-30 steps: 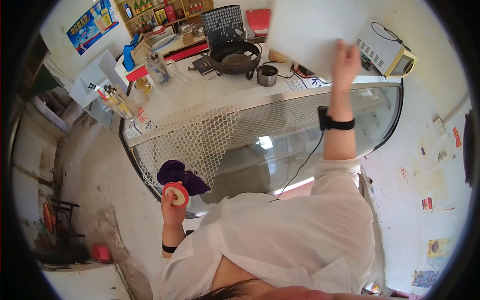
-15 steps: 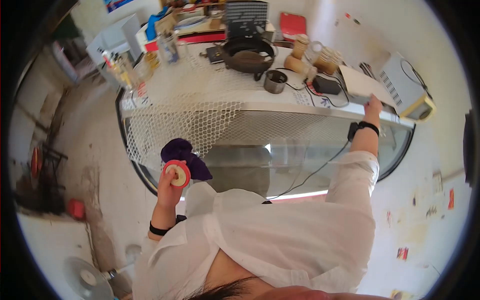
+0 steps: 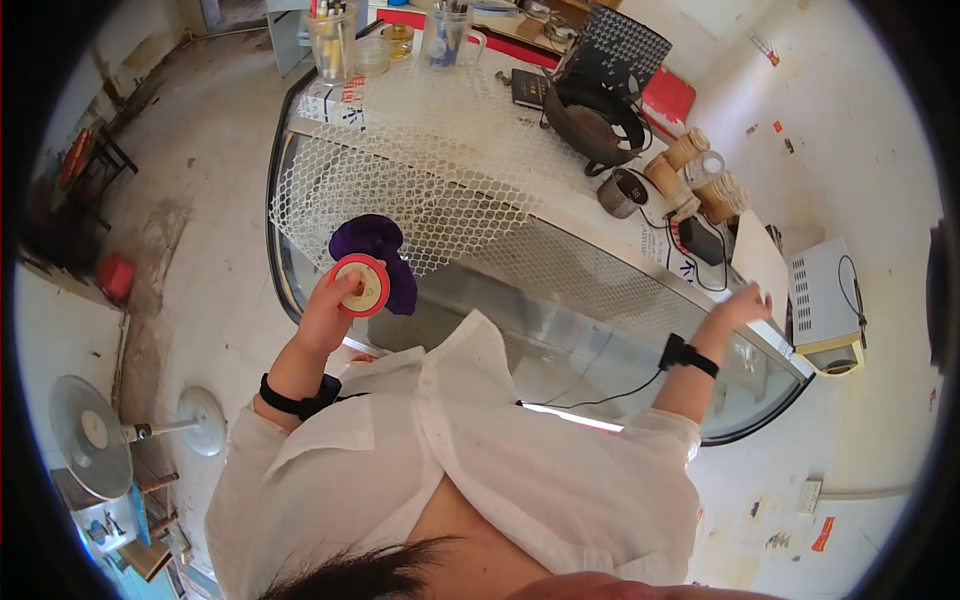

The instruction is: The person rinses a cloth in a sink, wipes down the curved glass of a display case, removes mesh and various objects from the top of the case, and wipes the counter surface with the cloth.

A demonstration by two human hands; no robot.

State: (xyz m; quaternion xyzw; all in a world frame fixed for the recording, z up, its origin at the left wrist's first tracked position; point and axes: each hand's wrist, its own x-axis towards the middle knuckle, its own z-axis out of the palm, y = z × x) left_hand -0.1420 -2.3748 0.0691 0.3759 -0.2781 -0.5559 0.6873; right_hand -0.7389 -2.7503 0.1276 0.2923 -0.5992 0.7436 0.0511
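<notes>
Your left hand (image 3: 330, 300) is gripping one red-rimmed disc (image 3: 374, 291), partly hiding one purple cloth (image 3: 370, 237); your right hand's (image 3: 742, 306) grip, I can't tell.

Over by the far edge of the counter I see a dark round pan (image 3: 575, 130), with a metal cup (image 3: 622, 193) near it and a cluster of tan jars (image 3: 686, 150) beyond. A black box (image 3: 702, 240) sits close to the jars, a cord looping around it. At the counter's other end stand a glass jar of pens (image 3: 333, 55) and a glass mug (image 3: 447, 47). A pale vented appliance (image 3: 820, 292) has a yellow edge, and a standing fan (image 3: 93, 430) is across the floor.
</notes>
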